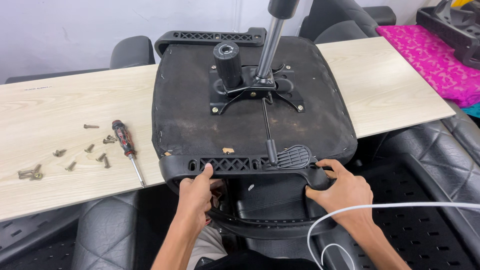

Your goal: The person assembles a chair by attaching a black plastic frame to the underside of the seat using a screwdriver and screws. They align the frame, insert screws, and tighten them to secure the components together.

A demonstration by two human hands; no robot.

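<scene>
A chair assembly workshop is suggested: an upturned office chair seat (250,105) is laid on a pale wooden surface (55,115), loose screws (90,148) and a screwdriver (125,142) are scattered, and black chair parts (450,165) are stacked around.

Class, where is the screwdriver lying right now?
The screwdriver lies on the wooden board, left of the upturned chair seat, beside the loose screws.

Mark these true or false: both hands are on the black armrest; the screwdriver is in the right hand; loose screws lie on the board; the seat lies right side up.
1. Both hands hold the black armrest: left hand, right hand. True.
2. The screwdriver is in the right hand. False: it lies on the wooden board.
3. Loose screws lie on the board. True.
4. The seat is right side up. False: its underside faces up.
</scene>
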